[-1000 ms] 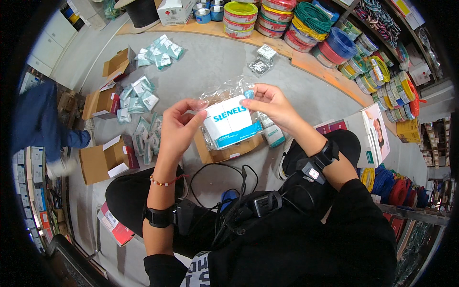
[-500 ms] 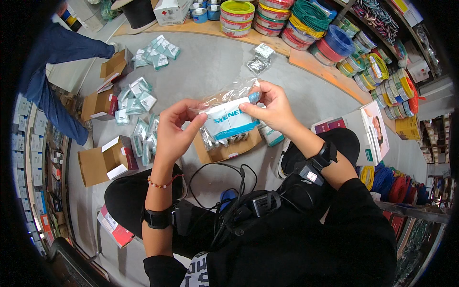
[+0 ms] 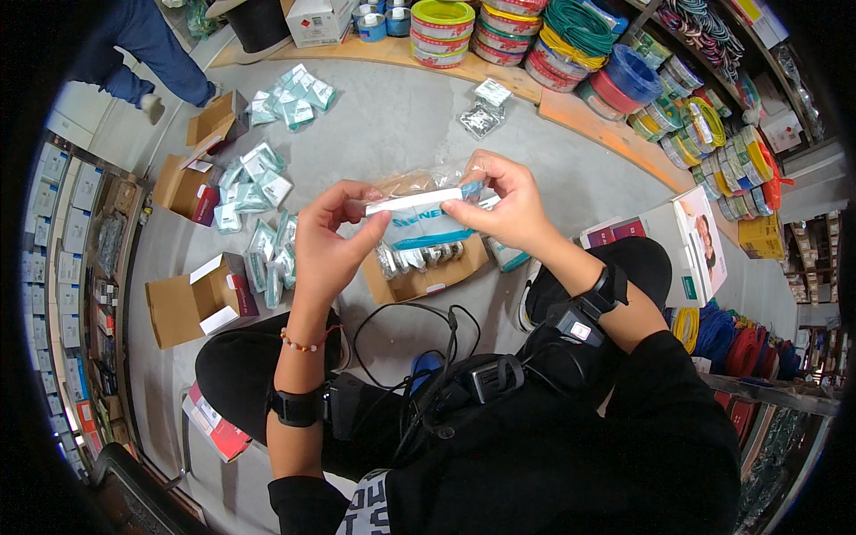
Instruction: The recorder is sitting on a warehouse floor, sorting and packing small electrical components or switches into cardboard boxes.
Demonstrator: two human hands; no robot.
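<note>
Both hands hold a clear plastic packet (image 3: 426, 230) with a white and teal-blue printed front, stretched level between them. My left hand (image 3: 323, 236) pinches its left end between thumb and fingers. The thumb of my right hand (image 3: 510, 207) presses on the front near the right corner, with the fingers behind. A white strip runs along the packet's upper edge, and loose clear film stands up behind it. Just below lies an open brown cardboard box (image 3: 419, 291) with several small film-wrapped items (image 3: 423, 259) in it. Another teal and white packet (image 3: 506, 256) is beside the box, partly covered by my right hand.
Several opened cardboard boxes (image 3: 198, 299) and piles of teal and white packets (image 3: 254, 178) lie on the grey floor at left. Two small packets (image 3: 482, 119) are farther off. Wire coils (image 3: 443, 34) line the back. Black cables (image 3: 453, 334) cross my lap. Another person's legs (image 3: 165, 53) are at far left.
The packet's top has tipped over, so a white strip shows and the printed front looks shorter. More of the box contents show. The other person's legs have moved away.
</note>
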